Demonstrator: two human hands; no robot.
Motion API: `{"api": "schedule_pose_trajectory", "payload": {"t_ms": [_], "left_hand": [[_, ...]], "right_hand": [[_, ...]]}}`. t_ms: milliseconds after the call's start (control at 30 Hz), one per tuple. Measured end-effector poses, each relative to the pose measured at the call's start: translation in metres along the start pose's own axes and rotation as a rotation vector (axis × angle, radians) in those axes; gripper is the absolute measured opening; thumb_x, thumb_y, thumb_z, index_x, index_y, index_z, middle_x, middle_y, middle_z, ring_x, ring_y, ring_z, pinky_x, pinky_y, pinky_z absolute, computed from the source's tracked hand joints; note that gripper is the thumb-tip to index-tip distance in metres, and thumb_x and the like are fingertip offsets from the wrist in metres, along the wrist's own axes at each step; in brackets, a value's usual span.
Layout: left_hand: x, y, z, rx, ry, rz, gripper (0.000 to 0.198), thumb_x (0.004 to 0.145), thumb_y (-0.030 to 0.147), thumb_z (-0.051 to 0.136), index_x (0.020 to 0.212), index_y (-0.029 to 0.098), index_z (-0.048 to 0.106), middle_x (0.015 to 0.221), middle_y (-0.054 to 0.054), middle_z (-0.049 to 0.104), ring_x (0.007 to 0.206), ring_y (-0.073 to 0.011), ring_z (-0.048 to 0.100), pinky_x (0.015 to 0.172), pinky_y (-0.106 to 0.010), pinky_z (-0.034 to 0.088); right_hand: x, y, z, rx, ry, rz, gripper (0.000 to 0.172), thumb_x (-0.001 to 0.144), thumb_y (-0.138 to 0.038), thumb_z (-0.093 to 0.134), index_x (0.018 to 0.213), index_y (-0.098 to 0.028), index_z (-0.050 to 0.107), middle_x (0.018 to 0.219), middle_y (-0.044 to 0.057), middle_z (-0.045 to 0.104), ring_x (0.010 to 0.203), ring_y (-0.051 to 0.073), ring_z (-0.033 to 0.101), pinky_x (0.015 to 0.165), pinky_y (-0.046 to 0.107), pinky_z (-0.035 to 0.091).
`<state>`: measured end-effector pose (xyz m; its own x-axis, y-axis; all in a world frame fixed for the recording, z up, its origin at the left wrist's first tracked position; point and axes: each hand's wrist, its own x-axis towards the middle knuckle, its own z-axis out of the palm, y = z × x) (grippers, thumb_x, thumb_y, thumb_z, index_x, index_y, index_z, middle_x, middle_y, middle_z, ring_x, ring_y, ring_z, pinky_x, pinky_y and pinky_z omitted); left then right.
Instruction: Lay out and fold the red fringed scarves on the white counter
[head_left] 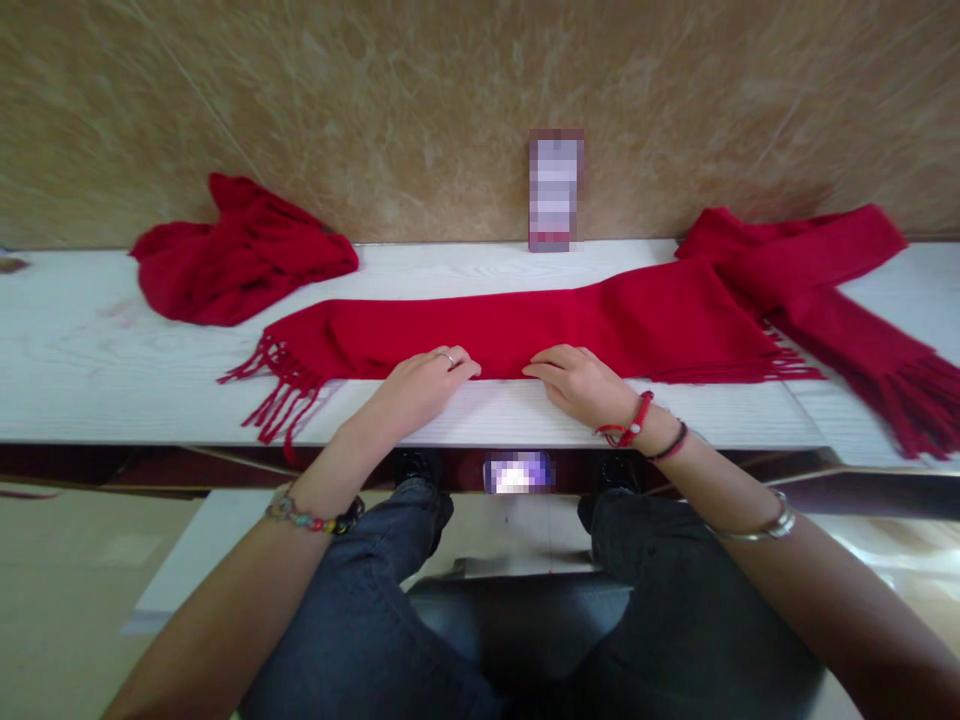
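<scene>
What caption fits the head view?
Left hand and right hand rest on a red scarf spread along the white table.

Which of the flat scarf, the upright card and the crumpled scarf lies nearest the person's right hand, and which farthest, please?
From the right hand, in the head view:
1. Flat scarf: touching its fingertips, directly in front.
2. Upright card: straight ahead, at the back.
3. Crumpled scarf: far left, at the back.
</scene>
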<state>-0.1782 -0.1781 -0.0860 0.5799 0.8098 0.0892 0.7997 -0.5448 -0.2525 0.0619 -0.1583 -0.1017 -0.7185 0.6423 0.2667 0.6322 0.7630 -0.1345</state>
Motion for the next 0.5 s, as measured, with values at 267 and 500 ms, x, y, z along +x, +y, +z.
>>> {"api": "schedule_pose_trajectory", "payload": {"t_ms": [267, 500], "left_hand": [[0.007, 0.008, 0.000, -0.037, 0.150, -0.041, 0.039, 0.086, 0.009, 0.041, 0.121, 0.017, 0.056, 0.110, -0.009, 0.061, 0.099, -0.0218, 0.059, 0.081, -0.035, 0.048], [0.019, 0.013, 0.011, -0.101, 0.194, 0.034, 0.030, 0.089, 0.015, 0.042, 0.112, 0.015, 0.061, 0.103, -0.009, 0.064, 0.096, -0.0203, 0.059, 0.083, -0.033, 0.049]], "right_hand": [[0.008, -0.005, -0.005, -0.050, -0.034, -0.020, 0.037, 0.085, -0.005, 0.042, 0.115, -0.012, 0.062, 0.111, 0.013, 0.064, 0.099, 0.021, 0.057, 0.084, 0.034, 0.047], [0.013, -0.002, -0.010, -0.097, -0.116, 0.021, 0.045, 0.084, 0.001, 0.036, 0.120, -0.015, 0.059, 0.114, 0.011, 0.063, 0.101, 0.019, 0.056, 0.083, 0.030, 0.047]]}}
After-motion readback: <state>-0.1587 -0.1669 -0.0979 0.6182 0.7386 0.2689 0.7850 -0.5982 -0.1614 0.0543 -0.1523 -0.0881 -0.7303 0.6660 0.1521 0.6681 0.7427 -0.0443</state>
